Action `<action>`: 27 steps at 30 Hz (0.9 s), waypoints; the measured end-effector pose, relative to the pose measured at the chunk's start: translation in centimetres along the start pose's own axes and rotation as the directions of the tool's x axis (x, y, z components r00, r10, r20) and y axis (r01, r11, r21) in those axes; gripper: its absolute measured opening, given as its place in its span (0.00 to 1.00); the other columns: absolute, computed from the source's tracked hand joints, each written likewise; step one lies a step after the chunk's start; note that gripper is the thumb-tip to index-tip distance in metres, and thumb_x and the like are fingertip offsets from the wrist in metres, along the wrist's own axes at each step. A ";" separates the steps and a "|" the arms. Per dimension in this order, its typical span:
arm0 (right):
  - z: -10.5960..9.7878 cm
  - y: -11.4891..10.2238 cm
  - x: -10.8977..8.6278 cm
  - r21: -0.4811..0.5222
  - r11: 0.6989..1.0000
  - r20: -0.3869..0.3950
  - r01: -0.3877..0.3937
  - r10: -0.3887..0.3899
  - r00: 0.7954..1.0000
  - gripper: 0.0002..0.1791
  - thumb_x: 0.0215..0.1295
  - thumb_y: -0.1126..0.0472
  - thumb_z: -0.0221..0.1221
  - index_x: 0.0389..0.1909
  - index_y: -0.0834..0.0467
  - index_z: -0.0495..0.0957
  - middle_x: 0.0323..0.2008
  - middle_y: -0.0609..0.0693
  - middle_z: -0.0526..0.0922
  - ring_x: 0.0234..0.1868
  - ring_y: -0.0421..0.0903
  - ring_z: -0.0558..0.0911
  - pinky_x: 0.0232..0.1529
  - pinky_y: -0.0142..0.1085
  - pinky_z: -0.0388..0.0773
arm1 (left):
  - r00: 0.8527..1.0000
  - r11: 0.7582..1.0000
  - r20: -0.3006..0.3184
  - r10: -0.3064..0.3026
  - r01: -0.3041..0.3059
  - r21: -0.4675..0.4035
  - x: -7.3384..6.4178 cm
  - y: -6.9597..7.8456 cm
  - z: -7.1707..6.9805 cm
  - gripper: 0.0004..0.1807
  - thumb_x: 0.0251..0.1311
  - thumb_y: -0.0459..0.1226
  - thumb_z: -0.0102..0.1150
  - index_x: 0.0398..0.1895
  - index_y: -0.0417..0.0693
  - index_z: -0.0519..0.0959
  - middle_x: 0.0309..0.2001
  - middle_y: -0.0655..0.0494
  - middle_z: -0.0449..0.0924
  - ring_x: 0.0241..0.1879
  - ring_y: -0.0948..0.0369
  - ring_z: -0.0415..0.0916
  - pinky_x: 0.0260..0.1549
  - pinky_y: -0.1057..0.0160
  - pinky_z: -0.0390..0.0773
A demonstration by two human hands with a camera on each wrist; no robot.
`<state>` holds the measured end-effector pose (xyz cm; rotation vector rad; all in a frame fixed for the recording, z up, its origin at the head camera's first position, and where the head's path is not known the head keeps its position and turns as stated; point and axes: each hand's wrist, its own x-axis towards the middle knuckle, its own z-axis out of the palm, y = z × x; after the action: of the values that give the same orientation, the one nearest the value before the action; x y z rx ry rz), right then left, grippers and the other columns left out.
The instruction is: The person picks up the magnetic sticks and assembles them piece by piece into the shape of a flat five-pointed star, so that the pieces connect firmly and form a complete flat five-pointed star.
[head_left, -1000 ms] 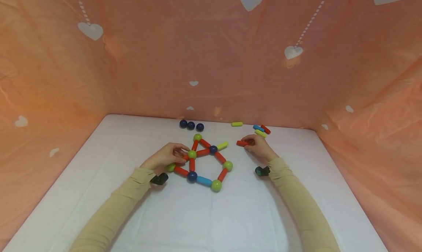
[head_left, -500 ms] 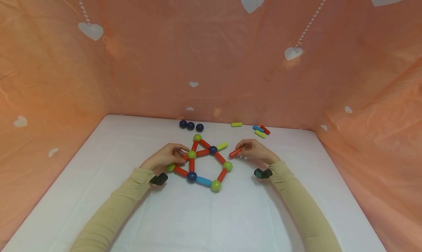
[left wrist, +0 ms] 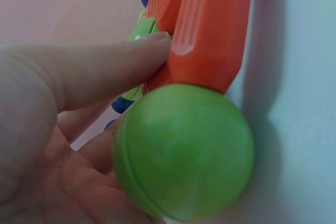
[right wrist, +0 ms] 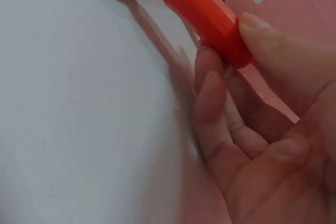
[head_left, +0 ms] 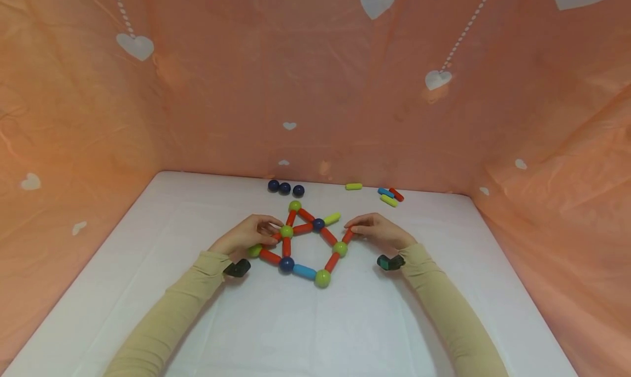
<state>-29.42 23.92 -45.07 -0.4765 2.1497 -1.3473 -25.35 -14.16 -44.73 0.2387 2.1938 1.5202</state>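
Red rod (head_left: pixel 348 235) pinched by right fingers (right wrist: pixel 211 100), left fingers (head_left: pixel 269 220) gripping frame (head_left: pixel 287 247); wide tabletop (head_left: pixel 370 322) toward side edges (head_left: pixel 520 283).

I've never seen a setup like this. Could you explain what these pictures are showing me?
There is no robot here, just a person's bare left hand and right hand. The wide picture comes from a camera on the head, looking down; each close-up comes from a small camera worn on one wrist. On the white table lies a frame of sticks and balls. Toward the far edge are three dark blue balls and four loose sticks. The left hand grips the frame; the right pinches a red stick, its other end against a green ball.
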 end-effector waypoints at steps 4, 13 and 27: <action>0.2 -0.2 0.1 0.043 0.999 0.010 0.001 -0.002 1.000 0.20 0.76 0.59 0.56 0.63 0.64 0.76 0.52 0.52 0.84 0.50 0.46 0.80 0.55 0.31 0.79 | 1.000 1.000 -0.001 -0.010 0.010 -0.009 0.0 -0.1 -0.1 0.24 0.64 0.28 0.62 0.64 0.40 0.75 0.55 0.41 0.82 0.45 0.55 0.81 0.46 0.63 0.85; 0.9 -0.9 0.2 0.045 0.997 -0.068 -0.058 0.061 0.996 0.23 0.76 0.58 0.56 0.67 0.61 0.72 0.59 0.58 0.83 0.51 0.43 0.82 0.57 0.30 0.80 | 0.999 0.999 -0.006 -0.035 0.035 -0.036 0.0 0.0 -0.1 0.24 0.64 0.29 0.62 0.64 0.41 0.75 0.54 0.41 0.81 0.45 0.55 0.81 0.44 0.63 0.85; 2.2 -1.4 -1.4 0.078 0.984 -0.169 -0.161 0.172 0.970 0.25 0.76 0.52 0.55 0.67 0.62 0.72 0.55 0.56 0.85 0.47 0.43 0.85 0.62 0.37 0.79 | 1.000 0.999 0.009 0.004 -0.004 0.033 -0.1 0.5 0.1 0.23 0.63 0.27 0.62 0.63 0.39 0.76 0.54 0.40 0.80 0.44 0.54 0.80 0.45 0.62 0.86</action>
<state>-26.98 22.53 -44.20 -0.1521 2.2226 -1.4017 -25.28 -13.93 -44.26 0.2604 2.2140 1.4829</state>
